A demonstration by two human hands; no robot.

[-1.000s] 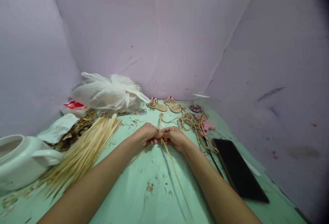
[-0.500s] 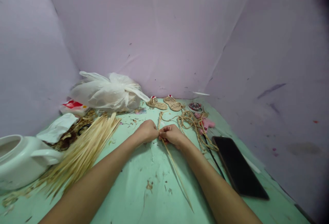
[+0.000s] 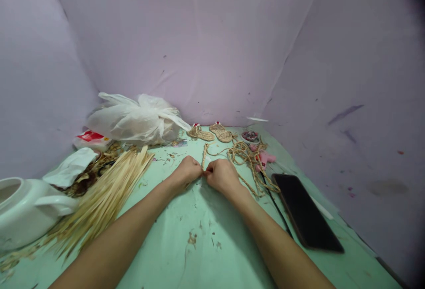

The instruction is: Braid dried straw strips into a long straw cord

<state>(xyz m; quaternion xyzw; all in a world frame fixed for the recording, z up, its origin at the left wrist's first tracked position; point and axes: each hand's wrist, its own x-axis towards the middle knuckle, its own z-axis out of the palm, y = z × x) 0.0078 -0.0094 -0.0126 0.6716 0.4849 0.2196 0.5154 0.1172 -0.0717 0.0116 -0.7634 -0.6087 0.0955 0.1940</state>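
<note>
Braided straw cord [image 3: 205,155] sits mid-frame, running up from between the fingertips. Left hand [image 3: 187,172]: fingers curled, pinching its lower end. Right hand [image 3: 222,176]: thumb and fingertips pinched at the same spot, exact contact hidden. Cord should be near weightless, bendy, dry, grippy; single strands may split if kinked hard. Best hold: tight pinch at the lower end, where the weave could loosen. Straw bundle [image 3: 108,194], left of frame, looks stiffer.

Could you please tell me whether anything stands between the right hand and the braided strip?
Nothing visible does: the right hand and left hand meet at the near end of the braided strip. The coiled rope lies off to the right.
</note>
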